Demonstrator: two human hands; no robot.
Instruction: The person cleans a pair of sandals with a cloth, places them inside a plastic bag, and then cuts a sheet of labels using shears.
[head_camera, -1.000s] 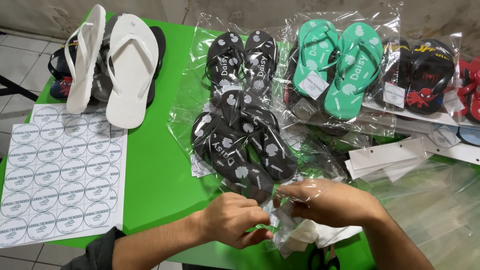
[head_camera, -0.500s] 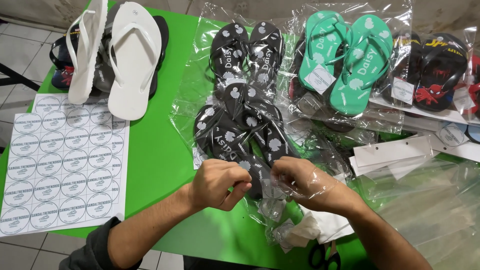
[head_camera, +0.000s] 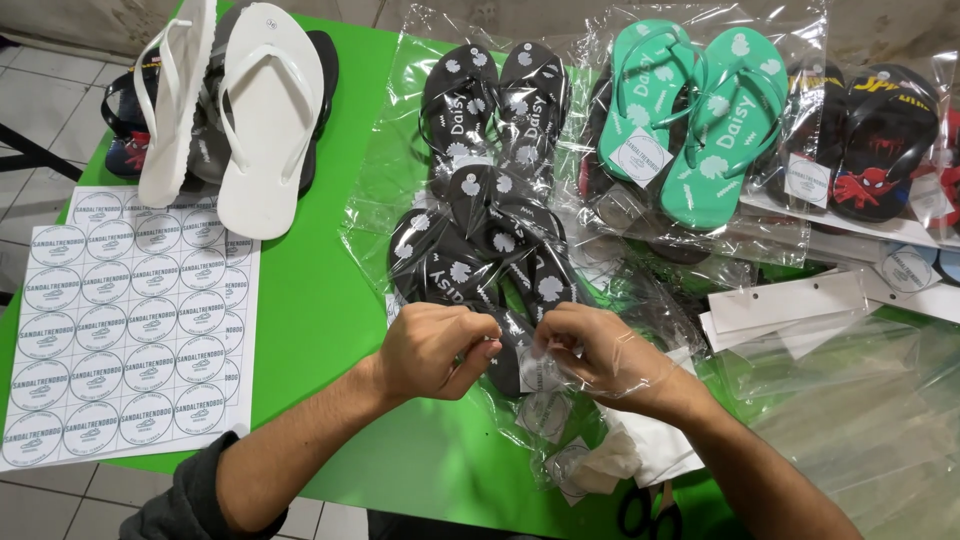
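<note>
Clear plastic bag (head_camera: 520, 300) w/ black flip-flops (head_camera: 470, 260) at mid green table (head_camera: 310, 290), L hand (head_camera: 430, 350) & R hand (head_camera: 590, 355) both pinched shut on bag's near edge, sticker sheet (head_camera: 120, 330) left, white flip-flops (head_camera: 235, 110) far left, bagged teal pair (head_camera: 700, 120) behind.

- Sticker sheet (head_camera: 125, 325) on my left of the counter (head_camera: 310, 290); unbagged sandals (head_camera: 225, 110) behind it.
- Bagged sandals (head_camera: 490, 230) centre, just behind both hands.
- More bagged pairs (head_camera: 700, 120) far right.
</note>
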